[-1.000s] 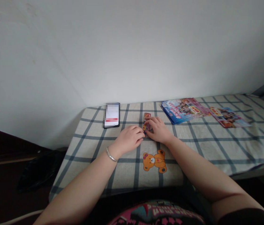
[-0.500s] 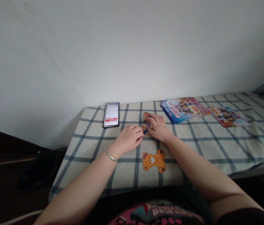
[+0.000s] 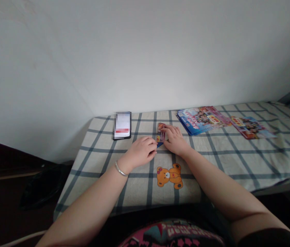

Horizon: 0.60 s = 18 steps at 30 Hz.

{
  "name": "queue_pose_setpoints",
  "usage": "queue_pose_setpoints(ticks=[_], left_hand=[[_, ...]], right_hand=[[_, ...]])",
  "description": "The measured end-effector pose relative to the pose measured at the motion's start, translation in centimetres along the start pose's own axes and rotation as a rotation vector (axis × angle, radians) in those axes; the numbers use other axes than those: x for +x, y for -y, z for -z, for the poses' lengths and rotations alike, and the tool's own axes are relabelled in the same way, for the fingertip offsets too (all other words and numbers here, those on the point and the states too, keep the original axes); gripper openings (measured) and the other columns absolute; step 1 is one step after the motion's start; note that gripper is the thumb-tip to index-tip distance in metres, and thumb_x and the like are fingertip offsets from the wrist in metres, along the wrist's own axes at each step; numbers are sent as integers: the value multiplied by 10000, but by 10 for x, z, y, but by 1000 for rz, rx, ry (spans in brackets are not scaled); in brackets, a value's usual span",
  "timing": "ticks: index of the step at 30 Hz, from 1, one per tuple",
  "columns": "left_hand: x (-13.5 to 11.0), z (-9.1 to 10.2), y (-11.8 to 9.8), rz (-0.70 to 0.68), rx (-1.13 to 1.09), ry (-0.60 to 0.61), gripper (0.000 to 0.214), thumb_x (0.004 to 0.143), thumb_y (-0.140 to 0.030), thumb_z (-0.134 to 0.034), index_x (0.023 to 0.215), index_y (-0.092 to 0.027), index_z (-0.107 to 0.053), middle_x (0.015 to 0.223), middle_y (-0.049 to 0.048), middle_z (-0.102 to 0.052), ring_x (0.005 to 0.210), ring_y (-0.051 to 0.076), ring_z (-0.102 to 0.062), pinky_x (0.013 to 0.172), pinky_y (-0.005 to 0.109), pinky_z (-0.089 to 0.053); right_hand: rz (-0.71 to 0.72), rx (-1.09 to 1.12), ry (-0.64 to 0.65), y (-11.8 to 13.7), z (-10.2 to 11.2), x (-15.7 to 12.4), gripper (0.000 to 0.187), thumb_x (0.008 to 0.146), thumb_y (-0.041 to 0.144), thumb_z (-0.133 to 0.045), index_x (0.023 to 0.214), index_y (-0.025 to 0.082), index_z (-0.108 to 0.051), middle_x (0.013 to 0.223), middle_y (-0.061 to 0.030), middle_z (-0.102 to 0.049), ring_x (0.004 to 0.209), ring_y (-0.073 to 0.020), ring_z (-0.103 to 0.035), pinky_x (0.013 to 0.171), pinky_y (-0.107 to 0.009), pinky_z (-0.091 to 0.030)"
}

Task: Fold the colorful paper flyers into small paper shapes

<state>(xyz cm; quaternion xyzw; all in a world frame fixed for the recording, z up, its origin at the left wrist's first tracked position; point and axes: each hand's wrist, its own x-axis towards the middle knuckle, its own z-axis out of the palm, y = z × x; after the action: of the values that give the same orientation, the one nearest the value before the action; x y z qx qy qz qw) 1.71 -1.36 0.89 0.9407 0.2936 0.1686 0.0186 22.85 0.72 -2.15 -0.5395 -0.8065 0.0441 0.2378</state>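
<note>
Small narrow folded strip of glossy red-purple printed paper w/ a blue near end [image 3: 160, 136] lies btwn the hands, mid-width on the white-and-blue checked cloth-covered surface [image 3: 95, 161], closer to far edge than front. R hand [image 3: 174, 139] is part-open, palm down, fingers loosely spread along paper's R side, prob. to pin it flat so it can't slide. L hand [image 3: 141, 151] is curled almost closed, tips at paper's near-L corner, prob. b/c that's the bit being worked; can't tell if it's a true pinch. Both forearms angle in from the front edge, wrists low, presumably for steadiness. Black-cased rectangular phone [image 3: 122, 127], screen up, sits by far-L corner, likely for easy viewing. Blue-and-pink glossy flyer stack [image 3: 198, 120] is near far edge, R of hands, w/ a single pink-and-blue glossy flyer [image 3: 254, 128] beyond; prob. there to leave elbow rm.
</note>
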Motion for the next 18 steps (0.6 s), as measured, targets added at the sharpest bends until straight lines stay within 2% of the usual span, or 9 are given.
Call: queue_pose_setpoints(ticks=[6,11,18], left_hand=[[0,-3,1,25,-5,-4,91,882,-199,-540,879,-177,-629,1004,65,-635,1022,214,-575,920,410,-487],[-1,-5,3,-7,-22,-12,162,909,-176,-493,955,-177,-648,1013,58,-675,1021,195,-597,943,400,-486],[-2,-8,0,-76,-74,-21,224,893,-158,-523,1057,-211,-666,1116,25,-687,1085,180,-587,972,377,-483]], right_hand=[[-20,5,-29,-3,-6,0,521,774,208,-509,1289,129,-492,1410,-165,-467,1350,-299,-362,1143,-520,-233],[-61,-24,-80,-7,-11,0,516,769,179,-500,1279,104,-486,1406,-198,-466,1367,-309,-334,1116,-534,-274],[5,-2,-67,-11,-7,2,491,763,145,-470,1251,116,-509,1315,-166,-559,1272,-296,-448,1096,-508,-305]])
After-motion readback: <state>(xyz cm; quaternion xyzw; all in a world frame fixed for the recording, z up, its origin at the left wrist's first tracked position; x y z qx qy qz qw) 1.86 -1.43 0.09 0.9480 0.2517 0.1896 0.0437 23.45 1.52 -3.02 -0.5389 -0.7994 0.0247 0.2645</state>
